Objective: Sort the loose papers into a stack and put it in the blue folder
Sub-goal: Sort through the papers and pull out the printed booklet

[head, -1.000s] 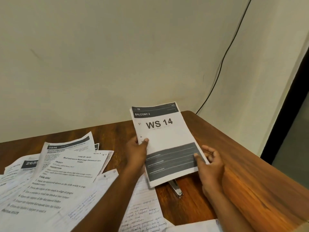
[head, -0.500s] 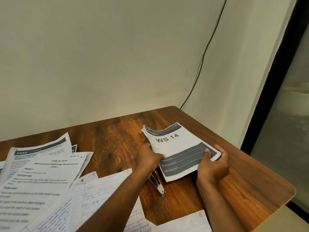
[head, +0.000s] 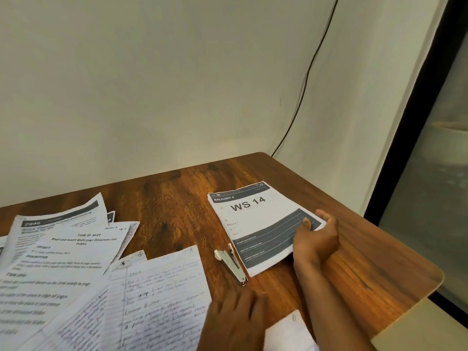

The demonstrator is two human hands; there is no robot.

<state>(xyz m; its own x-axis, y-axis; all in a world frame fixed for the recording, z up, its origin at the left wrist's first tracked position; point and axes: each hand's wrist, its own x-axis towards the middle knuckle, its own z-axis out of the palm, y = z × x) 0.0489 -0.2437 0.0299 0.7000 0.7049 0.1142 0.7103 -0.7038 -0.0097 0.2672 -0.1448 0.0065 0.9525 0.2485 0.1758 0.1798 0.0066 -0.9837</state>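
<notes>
Flat on the table, stack (head: 255, 224) pinched by right hand (head: 315, 236); left hand (head: 235, 310) relaxed, apart.

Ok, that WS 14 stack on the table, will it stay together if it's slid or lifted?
The WS 14 stack shows slightly offset edges at its far corner, so the sheets look loose and may fan when pushed. Lifted by the right hand at one edge, it would probably droop.

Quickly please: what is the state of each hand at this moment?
Left hand: open, fingers flat on the table, holding nothing.
Right hand: holds the right edge of the WS 14 stack.
</notes>
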